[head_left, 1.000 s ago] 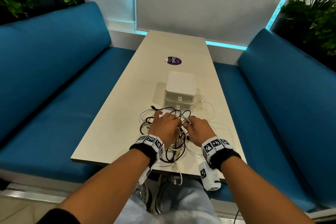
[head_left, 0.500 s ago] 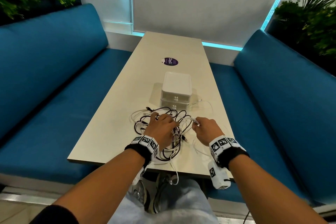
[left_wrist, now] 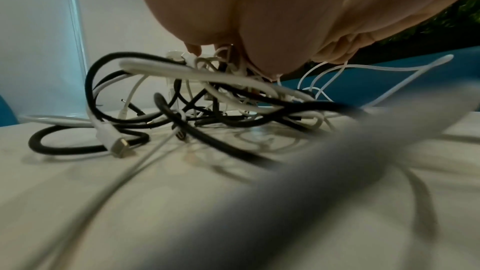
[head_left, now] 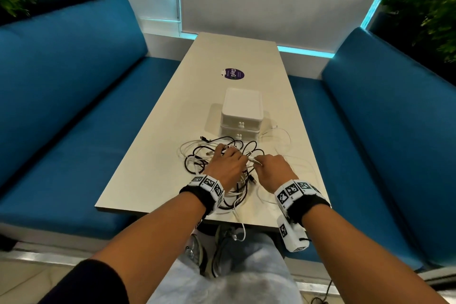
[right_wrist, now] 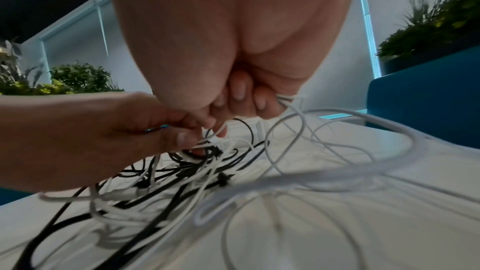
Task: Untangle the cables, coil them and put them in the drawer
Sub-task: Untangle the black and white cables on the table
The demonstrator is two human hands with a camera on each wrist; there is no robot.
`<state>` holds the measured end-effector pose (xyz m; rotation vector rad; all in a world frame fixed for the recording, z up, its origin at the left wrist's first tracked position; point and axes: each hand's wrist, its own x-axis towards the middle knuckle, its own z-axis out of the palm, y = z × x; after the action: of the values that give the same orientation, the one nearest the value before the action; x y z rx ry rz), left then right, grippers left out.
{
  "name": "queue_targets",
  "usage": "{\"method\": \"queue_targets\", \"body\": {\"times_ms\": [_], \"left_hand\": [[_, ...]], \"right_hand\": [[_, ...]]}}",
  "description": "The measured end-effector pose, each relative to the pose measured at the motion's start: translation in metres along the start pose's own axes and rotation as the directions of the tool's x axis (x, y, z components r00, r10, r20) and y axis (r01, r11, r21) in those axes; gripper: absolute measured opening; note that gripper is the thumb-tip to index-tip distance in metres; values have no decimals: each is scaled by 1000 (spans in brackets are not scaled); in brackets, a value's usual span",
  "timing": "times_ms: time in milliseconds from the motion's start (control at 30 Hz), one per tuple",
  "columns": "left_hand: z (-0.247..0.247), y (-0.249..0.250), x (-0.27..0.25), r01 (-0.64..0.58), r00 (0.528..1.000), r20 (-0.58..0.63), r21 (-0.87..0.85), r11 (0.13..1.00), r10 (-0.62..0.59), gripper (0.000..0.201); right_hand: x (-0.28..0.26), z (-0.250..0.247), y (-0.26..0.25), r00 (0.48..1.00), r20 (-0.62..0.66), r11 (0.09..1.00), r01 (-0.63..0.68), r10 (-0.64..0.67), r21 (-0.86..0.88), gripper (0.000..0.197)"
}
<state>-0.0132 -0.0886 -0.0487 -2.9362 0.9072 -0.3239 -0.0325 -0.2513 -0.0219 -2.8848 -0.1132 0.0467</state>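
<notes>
Cables (head_left: 217,155), black and white, lie in one tangled heap at the near end of the table (head_left: 158,170), just in front of the white drawer unit (head_left: 241,116), whose two drawer fronts face the person. Much of the heap is hidden under both hands, so single cables cannot be traced, and the pile has no clear long axis. One white cable hangs over the near table edge. Left hand (head_left: 225,166) rests on the heap, its fingers curled into the strands. Right hand (head_left: 274,170), fingers clenched, pinches thin white cable (right_wrist: 291,100). In the left wrist view a blurred cable blocks the foreground.
</notes>
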Motion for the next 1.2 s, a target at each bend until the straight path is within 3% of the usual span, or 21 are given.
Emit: {"method": "queue_targets", "body": {"times_ms": [100, 267, 467, 600, 700, 800, 967, 1067, 1200], "left_hand": [[-3, -1, 4, -10, 1000, 0, -20, 1000, 10, 32], [6, -11, -6, -65, 997, 44, 87, 994, 61, 18], [10, -17, -12, -23, 998, 65, 47, 999, 20, 26], [4, -12, -9, -3, 997, 77, 53, 999, -1, 25], [-1, -6, -8, 8, 997, 77, 63, 998, -13, 28], [0, -5, -11, 10, 999, 52, 46, 999, -12, 24], [3, -15, -18, -24, 998, 57, -65, 998, 27, 22], [2, -22, -21, -33, 998, 57, -103, 994, 39, 20], [-2, -25, -25, -20, 995, 96, -105, 994, 30, 17]], "right_hand": [[3, 1, -8, 1000, 2, 999, 16, -16, 45, 22], [1, 2, 6, 996, 57, 998, -62, 62, 4, 26], [-9, -18, 61, 944, -20, 942, -330, 329, -63, 17], [-21, -20, 72, 917, -22, 904, -398, 399, -154, 17], [-24, -12, 64, 934, -49, 922, -358, 355, -146, 18], [-24, 0, 50, 972, -52, 970, -232, 228, -78, 25], [-31, 11, 42, 992, 78, 990, -87, 96, -112, 29], [-36, 7, 58, 969, 127, 966, -189, 213, -176, 34], [-48, -8, 97, 872, 115, 873, -454, 476, -177, 14]]}}
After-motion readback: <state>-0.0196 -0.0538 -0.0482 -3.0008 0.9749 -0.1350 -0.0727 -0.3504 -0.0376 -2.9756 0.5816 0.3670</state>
